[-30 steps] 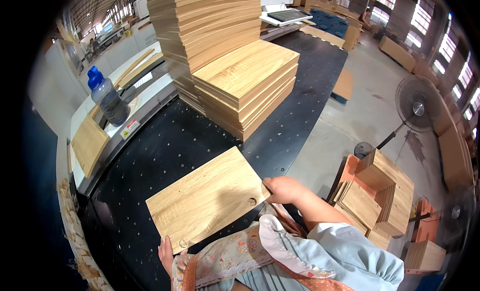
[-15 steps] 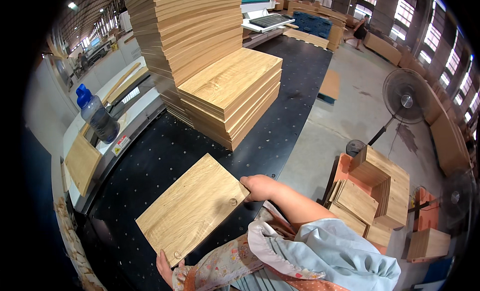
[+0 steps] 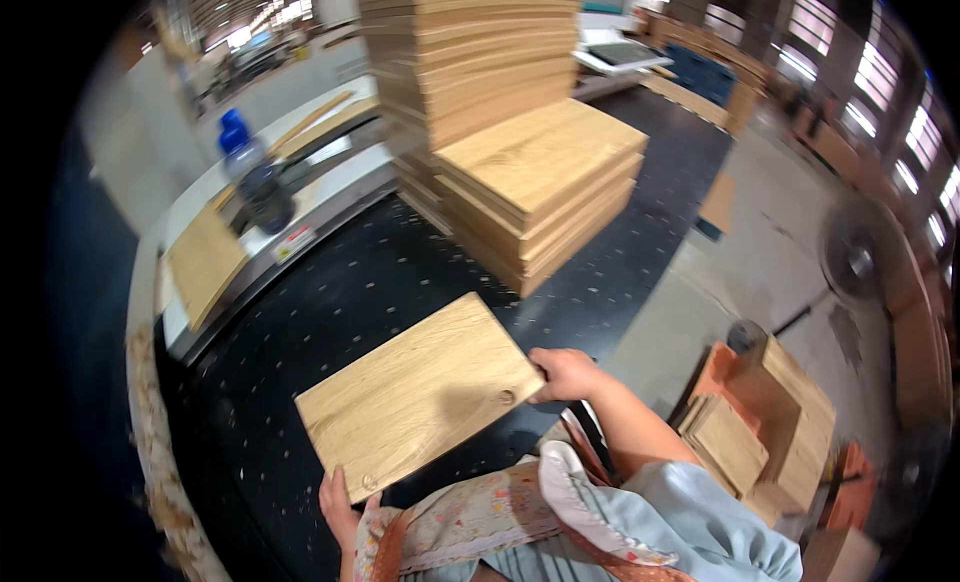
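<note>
A wood-grain board [image 3: 420, 397] is held between my two hands over the black dotted table [image 3: 370, 282]. My left hand [image 3: 342, 510] grips its near left corner, fingers on the edge. At the right end, my right hand [image 3: 568, 374] is closed on the edge. Two round marks show on the top face along the side nearest me. Beyond the board stands a low stack of like boards [image 3: 545, 152], its top face showing wood grain. Directly behind and left of it rises a tall stack of boards [image 3: 490, 52].
On the white machine ledge at left stand a blue-capped bottle [image 3: 258, 177] and a loose board [image 3: 205, 262]. Stacked boards [image 3: 790, 422] sit on an orange support [image 3: 722, 382] at right. A standing fan [image 3: 858, 257] is beyond them. A keyboard shelf [image 3: 620, 57] lies at the back.
The view has swung, so the surroundings appear further right. The board has turned slightly and sits further right in the picture, still in both hands.
</note>
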`<state>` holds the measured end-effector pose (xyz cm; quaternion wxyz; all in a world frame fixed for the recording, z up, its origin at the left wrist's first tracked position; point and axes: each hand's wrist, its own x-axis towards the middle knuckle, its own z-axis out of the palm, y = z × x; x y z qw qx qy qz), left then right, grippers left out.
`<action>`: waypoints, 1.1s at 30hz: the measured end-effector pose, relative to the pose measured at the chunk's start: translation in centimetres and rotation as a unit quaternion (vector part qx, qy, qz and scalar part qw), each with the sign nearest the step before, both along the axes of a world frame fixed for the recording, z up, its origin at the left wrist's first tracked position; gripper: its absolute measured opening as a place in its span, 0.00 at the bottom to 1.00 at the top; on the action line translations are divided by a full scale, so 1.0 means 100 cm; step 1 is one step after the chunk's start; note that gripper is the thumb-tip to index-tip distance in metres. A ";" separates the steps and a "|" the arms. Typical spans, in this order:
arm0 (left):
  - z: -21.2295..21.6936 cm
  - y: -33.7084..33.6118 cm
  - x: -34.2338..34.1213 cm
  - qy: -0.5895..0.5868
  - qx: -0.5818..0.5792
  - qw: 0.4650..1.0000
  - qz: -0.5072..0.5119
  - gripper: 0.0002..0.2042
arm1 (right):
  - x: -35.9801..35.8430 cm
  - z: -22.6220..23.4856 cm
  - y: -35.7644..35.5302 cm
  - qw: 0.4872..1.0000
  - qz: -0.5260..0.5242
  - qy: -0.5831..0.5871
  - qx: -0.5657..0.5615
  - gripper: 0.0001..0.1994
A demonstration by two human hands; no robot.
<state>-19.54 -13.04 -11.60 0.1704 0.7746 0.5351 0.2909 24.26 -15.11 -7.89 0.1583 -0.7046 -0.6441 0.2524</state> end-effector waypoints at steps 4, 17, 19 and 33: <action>0.001 -0.003 -0.001 0.036 0.029 0.999 0.010 0.35 | -0.005 0.005 -0.001 1.000 -0.015 0.005 0.001 0.23; 0.009 -0.007 0.008 0.043 0.028 0.998 0.029 0.36 | -0.005 0.003 0.002 0.998 -0.048 0.012 -0.026 0.22; 0.009 -0.008 0.006 0.044 0.026 0.998 0.024 0.36 | -0.004 0.000 0.002 0.999 -0.046 0.017 -0.023 0.22; 0.010 -0.006 0.005 0.046 0.019 0.999 0.016 0.38 | -0.005 -0.007 0.000 0.996 -0.073 0.058 -0.005 0.21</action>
